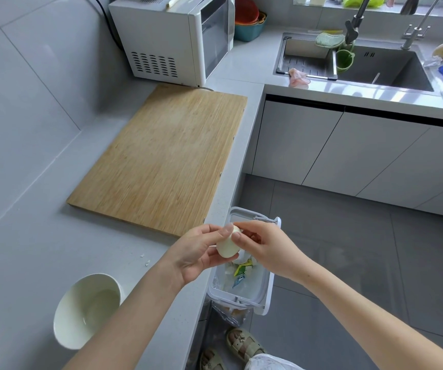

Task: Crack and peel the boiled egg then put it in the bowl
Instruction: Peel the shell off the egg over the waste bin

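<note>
The boiled egg (pixel 227 247) shows smooth, pale white where its shell is off. My left hand (pixel 199 252) cups it from the left and below, over the counter's edge. My right hand (pixel 263 249) pinches at the egg's top end with thumb and forefinger, and brownish shell bits show under its fingers. Both hands hover above a small white waste bin (pixel 267 295) that hangs on the counter's side. The white bowl (pixel 81 313) stands on the grey counter at the lower left, with a little water in it.
A wooden cutting board (pixel 161 156) lies on the counter beyond my hands. A white microwave (pixel 172 36) stands at the back. Small shell flecks (pixel 145 260) lie on the counter. The sink (pixel 375 65) is at the far right, and a person's sandalled feet (pixel 241 345) show below.
</note>
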A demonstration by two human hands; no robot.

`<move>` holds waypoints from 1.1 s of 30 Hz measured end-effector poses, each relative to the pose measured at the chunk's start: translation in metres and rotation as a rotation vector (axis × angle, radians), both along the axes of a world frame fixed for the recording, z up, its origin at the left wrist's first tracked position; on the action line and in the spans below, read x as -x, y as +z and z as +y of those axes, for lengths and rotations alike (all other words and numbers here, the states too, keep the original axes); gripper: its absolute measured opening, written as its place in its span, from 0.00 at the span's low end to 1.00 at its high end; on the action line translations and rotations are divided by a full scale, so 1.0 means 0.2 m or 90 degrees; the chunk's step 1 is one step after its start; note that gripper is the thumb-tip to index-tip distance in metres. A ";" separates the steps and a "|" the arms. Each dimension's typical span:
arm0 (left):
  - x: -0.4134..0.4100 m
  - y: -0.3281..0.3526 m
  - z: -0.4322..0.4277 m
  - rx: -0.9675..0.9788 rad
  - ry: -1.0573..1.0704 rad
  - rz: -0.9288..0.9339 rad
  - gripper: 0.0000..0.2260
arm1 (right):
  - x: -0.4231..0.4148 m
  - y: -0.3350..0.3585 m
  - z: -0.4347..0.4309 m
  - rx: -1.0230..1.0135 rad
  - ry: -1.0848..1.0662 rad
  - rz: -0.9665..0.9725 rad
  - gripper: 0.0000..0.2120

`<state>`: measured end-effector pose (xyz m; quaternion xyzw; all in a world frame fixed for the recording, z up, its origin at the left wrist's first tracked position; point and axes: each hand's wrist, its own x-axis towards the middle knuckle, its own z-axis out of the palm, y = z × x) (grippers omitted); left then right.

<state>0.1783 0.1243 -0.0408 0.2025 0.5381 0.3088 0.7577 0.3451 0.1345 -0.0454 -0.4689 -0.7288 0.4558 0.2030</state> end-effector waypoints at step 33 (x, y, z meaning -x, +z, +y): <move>0.01 0.03 -0.03 0.030 -0.021 -0.030 0.21 | -0.09 -0.08 -0.01 -0.121 -0.033 -0.287 0.18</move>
